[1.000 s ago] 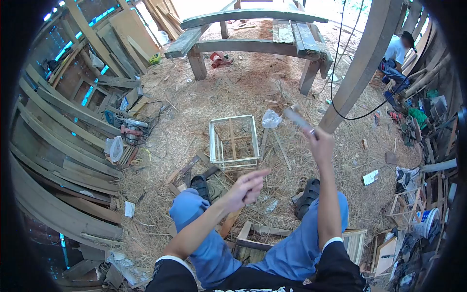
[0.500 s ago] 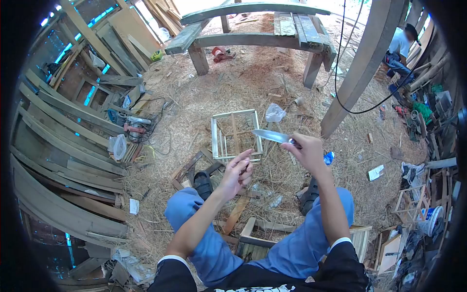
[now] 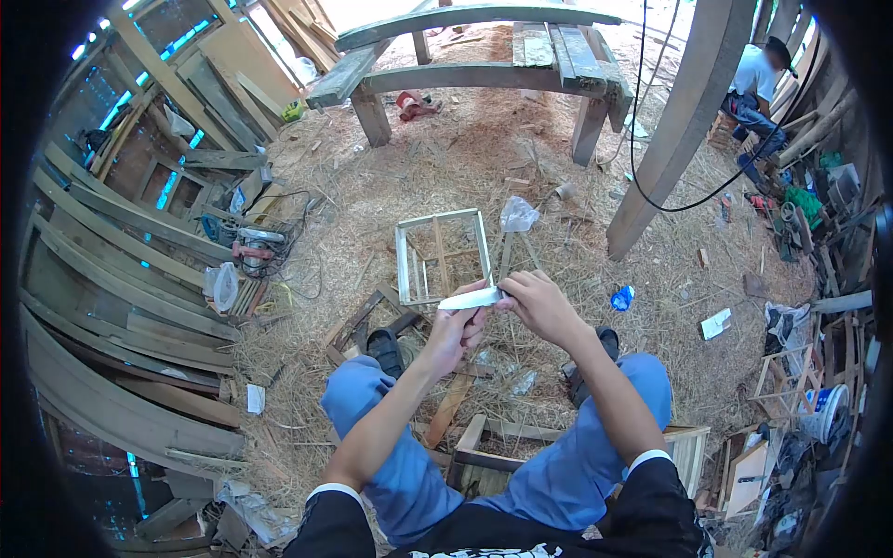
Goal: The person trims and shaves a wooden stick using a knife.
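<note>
My right hand [image 3: 539, 305] is closed round the handle of a knife, which points left. The pale knife blade [image 3: 468, 299] lies across the fingertips of my left hand [image 3: 452, 337]. The left fingers are bent and pressed together beneath the blade; whatever they hold, if anything, is too small and hidden to name. Just beyond the hands, a small rectangular wooden frame [image 3: 402, 265] rests on the straw-covered ground. A clear plastic bag [image 3: 519, 214] lies to the right of that frame.
A wooden bench [image 3: 484, 77] stands ahead, with a slanted post [image 3: 684, 130] to its right. Power tools [image 3: 256, 249] lie at the left near stacked boards [image 3: 139, 400]. A seated person [image 3: 755, 93] is at the far right. A white bucket [image 3: 823, 414] stands at the right.
The knife has come down and left from its raised position, and its blade now meets my left fingers. My left hand has gone from a loosely extended finger to a closed grip.
</note>
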{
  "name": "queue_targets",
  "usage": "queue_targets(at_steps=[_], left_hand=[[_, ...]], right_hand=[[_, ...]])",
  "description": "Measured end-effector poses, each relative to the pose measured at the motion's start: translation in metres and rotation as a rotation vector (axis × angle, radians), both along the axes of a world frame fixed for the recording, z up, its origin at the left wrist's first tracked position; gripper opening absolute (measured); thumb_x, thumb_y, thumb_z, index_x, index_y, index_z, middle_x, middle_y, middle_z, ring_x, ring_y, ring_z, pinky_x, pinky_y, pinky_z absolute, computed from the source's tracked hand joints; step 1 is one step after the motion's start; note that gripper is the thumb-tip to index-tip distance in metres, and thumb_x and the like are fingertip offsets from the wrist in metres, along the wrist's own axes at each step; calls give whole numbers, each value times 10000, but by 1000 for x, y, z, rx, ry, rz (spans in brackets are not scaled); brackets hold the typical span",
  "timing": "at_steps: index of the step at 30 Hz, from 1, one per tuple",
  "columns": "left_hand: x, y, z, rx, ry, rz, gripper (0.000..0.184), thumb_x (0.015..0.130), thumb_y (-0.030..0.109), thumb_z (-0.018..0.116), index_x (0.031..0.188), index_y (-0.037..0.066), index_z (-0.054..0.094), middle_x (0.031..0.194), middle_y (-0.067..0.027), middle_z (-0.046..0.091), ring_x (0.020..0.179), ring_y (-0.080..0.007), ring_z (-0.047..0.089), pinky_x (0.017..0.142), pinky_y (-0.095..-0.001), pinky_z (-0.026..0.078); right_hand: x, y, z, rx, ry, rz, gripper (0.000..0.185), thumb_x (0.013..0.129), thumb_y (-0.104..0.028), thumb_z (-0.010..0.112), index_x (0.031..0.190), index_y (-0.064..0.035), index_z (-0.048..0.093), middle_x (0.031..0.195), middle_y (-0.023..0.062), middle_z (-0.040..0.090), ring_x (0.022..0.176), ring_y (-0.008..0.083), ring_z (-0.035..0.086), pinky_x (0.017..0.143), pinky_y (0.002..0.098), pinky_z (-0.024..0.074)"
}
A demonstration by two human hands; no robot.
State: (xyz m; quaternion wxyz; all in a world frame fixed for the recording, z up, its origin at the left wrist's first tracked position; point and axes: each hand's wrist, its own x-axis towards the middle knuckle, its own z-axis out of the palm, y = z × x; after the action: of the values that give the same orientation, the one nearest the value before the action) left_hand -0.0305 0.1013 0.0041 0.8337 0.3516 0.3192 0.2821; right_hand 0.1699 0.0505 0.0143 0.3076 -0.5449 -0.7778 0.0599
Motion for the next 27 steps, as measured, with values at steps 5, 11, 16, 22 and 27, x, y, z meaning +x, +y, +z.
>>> queue_targets(at_steps=[5,11,16,22,27], left_hand=[[3,-3,13,-12,24,-58,394,1006,102,512,1398,151,514,747,43,430,507,-23,278,426,-201,219],[-3,-5,10,-7,-25,-138,369,1026,140,510,1395,141,513,760,48,422,517,-17,277,430,-191,215],[-5,-20,-2,42,25,-256,372,1030,190,529,1397,137,508,768,49,452,534,-20,282,443,-190,234],[-1,-3,-7,80,33,-81,384,1036,191,511,1407,92,493,782,32,488,520,-22,295,461,-197,253],[3,-4,-8,83,57,-75,372,1036,152,501,1403,86,504,788,29,494,524,-23,305,470,-201,252]], right_hand=[[12,-3,3,32,-43,-4,230,872,-222,634,1049,-85,579,947,84,574,978,282,575,882,402,422],[40,0,-4,108,22,-203,178,890,-201,623,987,-55,592,905,134,594,926,329,580,844,438,430],[86,-2,13,59,123,-645,178,933,-191,606,926,-12,607,842,214,607,865,409,580,781,492,434],[62,-12,8,117,168,-492,204,951,-194,589,989,5,617,911,204,627,877,407,583,787,486,434],[30,-11,5,21,179,-242,216,959,-204,576,1013,3,610,948,188,636,902,391,586,809,480,439]])
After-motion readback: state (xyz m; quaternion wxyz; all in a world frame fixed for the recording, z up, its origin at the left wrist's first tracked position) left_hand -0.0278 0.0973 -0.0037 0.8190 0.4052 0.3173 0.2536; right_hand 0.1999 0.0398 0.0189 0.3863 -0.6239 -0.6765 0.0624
